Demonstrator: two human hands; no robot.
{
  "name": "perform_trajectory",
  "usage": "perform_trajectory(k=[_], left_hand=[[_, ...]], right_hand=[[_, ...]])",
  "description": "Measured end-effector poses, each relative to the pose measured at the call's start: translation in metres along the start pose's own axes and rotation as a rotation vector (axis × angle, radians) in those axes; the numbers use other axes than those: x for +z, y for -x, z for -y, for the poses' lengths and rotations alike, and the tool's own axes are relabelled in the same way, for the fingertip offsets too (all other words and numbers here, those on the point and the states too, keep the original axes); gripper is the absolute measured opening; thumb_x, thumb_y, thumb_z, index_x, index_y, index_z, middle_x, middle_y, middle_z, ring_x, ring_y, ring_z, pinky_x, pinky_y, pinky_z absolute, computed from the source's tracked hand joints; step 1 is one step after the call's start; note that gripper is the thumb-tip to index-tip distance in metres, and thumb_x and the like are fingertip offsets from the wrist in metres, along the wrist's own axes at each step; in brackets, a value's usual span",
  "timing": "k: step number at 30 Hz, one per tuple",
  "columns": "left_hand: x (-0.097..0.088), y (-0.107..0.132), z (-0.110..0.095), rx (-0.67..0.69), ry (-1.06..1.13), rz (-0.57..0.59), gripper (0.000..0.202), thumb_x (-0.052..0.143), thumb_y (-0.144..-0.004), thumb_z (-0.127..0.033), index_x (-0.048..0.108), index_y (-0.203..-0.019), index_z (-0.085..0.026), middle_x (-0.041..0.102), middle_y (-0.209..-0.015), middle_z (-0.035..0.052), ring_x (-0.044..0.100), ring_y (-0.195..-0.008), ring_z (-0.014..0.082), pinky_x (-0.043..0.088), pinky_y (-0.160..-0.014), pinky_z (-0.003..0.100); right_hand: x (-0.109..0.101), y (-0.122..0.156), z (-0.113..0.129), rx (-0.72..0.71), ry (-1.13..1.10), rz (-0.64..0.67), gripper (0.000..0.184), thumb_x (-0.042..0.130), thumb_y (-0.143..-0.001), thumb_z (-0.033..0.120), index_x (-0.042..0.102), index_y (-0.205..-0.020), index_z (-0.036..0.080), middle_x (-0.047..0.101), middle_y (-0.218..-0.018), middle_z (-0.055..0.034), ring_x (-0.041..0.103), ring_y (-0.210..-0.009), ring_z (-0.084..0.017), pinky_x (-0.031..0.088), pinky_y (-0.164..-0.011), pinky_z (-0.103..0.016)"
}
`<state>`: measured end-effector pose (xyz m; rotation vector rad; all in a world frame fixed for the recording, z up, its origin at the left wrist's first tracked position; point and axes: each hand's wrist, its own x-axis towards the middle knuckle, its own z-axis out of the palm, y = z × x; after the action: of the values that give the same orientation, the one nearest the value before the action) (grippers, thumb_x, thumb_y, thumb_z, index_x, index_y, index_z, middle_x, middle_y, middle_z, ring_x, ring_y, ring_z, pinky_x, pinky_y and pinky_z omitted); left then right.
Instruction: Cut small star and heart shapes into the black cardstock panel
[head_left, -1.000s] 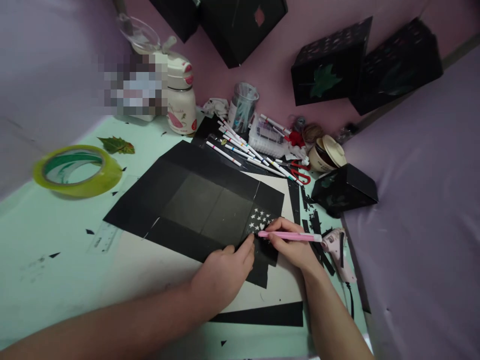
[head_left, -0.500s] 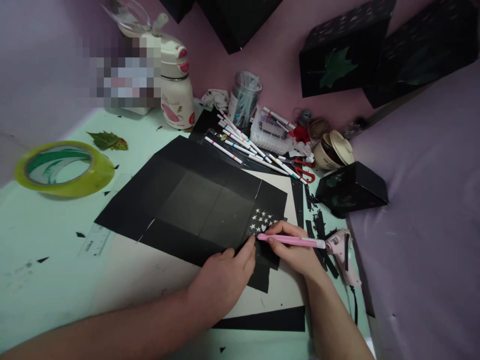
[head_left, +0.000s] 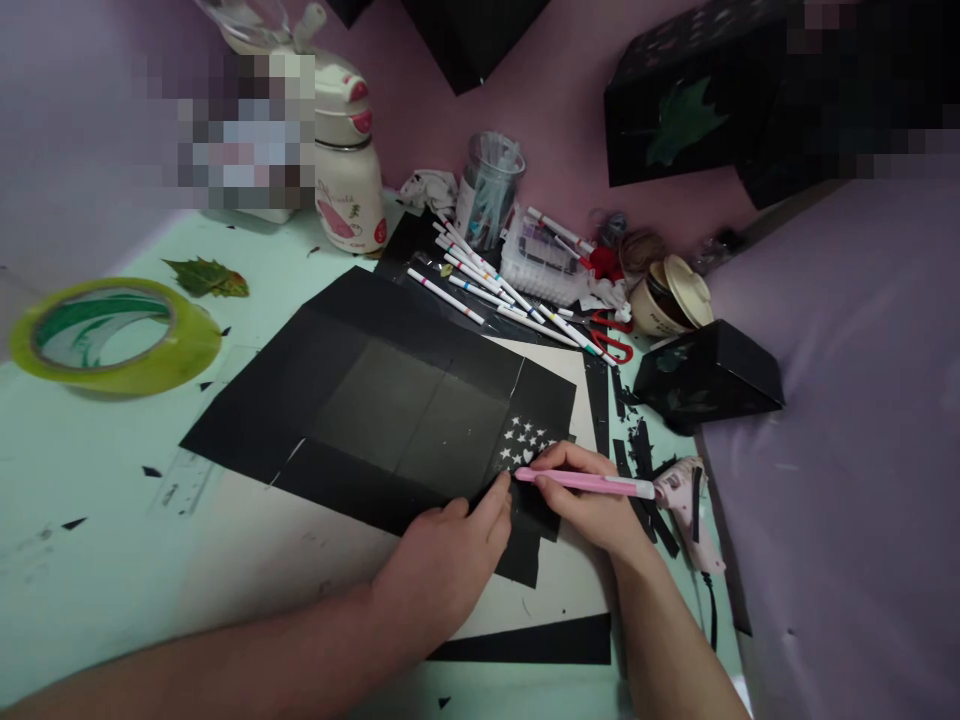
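A large sheet of black paper (head_left: 300,360) lies at an angle over a white sheet. Near its right end, small white star shapes (head_left: 525,437) and a heart show in the black. My left hand (head_left: 457,555) rests on the paper's lower edge, fingers stretched out and holding nothing, index fingertip just below the stars. In a pinch, my right hand (head_left: 581,490) holds a slim pink pen-shaped craft knife (head_left: 577,482). Its front end points left, close to my left index finger; the fine tip cannot be made out.
At left are a roll of yellow tape (head_left: 120,370) and a leaf (head_left: 206,278). White sticks (head_left: 487,280), red-handled scissors (head_left: 615,345), a jar (head_left: 489,190) and a bottle (head_left: 349,200) stand behind. At right sit a black box (head_left: 709,370), paper scraps and a glue gun (head_left: 691,510).
The view has shifted slightly. Both hands and the pink craft knife stay in nearly the same place on the black paper.
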<state>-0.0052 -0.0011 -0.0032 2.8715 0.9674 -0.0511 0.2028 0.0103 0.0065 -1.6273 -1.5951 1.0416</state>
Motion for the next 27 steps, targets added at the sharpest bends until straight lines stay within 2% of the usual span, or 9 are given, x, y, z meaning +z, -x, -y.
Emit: perform_trajectory(k=[6,13,21,27], left_hand=[[0.0003,0.0013,-0.0010,-0.010,0.014,-0.009,0.038,0.050,-0.092,-0.020,0.057,-0.129,-0.021,0.042,-0.148,0.0040,0.061,-0.072,0.0160,0.053,-0.056,0.030],[-0.0004,0.0008,-0.0017,0.000,-0.015,0.000,0.042,0.050,-0.092,-0.020,0.054,-0.133,-0.019,0.040,-0.150,0.0062,0.061,-0.073,0.0163,0.053,-0.054,0.030],[0.0012,0.0014,-0.0014,-0.013,-0.007,-0.010,0.041,0.052,-0.092,-0.021,0.055,-0.132,-0.019,0.041,-0.149,0.0041,0.061,-0.073,0.0165,0.053,-0.054,0.030],[0.0001,0.0013,-0.0022,-0.010,-0.012,-0.012,0.041,0.052,-0.092,-0.021,0.054,-0.133,-0.018,0.041,-0.149,0.0080,0.061,-0.074,0.0169,0.052,-0.054,0.030]], right_hand=[[0.0024,-0.0003,-0.0017,0.000,-0.015,-0.001,0.004,0.062,-0.078,0.019,0.065,-0.075,0.020,0.069,-0.073,-0.0012,0.060,-0.064,-0.015,0.045,-0.056,-0.024],[0.0028,-0.0005,-0.0030,0.028,-0.004,-0.030,0.004,0.062,-0.075,0.018,0.063,-0.072,0.020,0.066,-0.069,-0.0004,0.057,-0.062,-0.015,0.042,-0.053,-0.024],[0.0028,-0.0010,-0.0013,0.047,-0.022,-0.037,0.005,0.061,-0.075,0.018,0.061,-0.070,0.019,0.064,-0.067,0.0003,0.055,-0.060,-0.013,0.041,-0.053,-0.023],[0.0021,0.0003,-0.0011,0.040,-0.030,-0.042,0.005,0.060,-0.077,0.020,0.062,-0.072,0.019,0.064,-0.068,0.0000,0.055,-0.061,-0.014,0.041,-0.054,-0.023]])
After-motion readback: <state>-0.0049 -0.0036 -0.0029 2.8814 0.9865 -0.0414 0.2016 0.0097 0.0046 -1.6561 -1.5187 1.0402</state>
